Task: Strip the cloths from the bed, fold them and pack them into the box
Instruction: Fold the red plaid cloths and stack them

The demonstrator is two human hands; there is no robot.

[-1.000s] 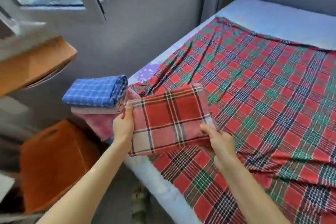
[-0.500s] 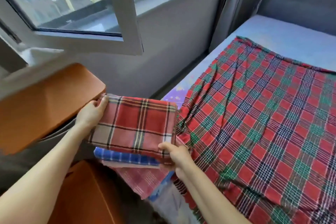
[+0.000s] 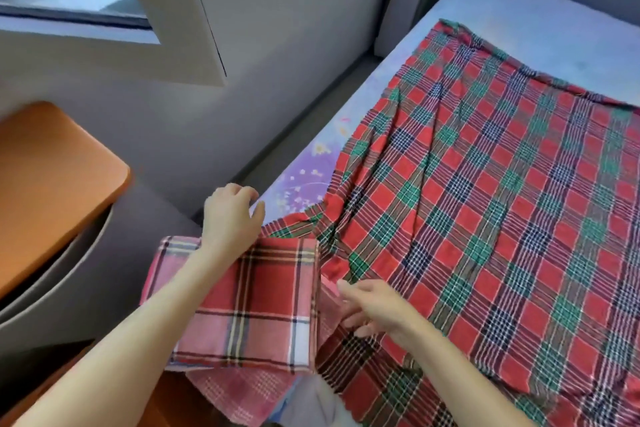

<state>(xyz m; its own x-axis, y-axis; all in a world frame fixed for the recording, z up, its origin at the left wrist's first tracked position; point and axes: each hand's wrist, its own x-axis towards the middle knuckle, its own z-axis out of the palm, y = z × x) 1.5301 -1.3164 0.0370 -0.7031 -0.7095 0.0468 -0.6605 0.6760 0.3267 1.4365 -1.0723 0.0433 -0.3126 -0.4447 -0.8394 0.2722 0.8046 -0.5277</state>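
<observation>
Bedside, under the window [image 3: 166, 10]: folded red plaid cloth [image 3: 263, 308] tops the pile [image 3: 228, 392] at the bed [image 3: 519, 10] corner. Your left hand [image 3: 230, 215] and right hand [image 3: 375, 310] hang loose, gripping nothing. Big checked cloth [image 3: 485, 201] lies spread, unfolded; packing, I'd say, all to come.

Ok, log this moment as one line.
folded plaid cloth: atop pink cloth; left hand: empty; right hand: empty; spread cloth: on bed
</observation>
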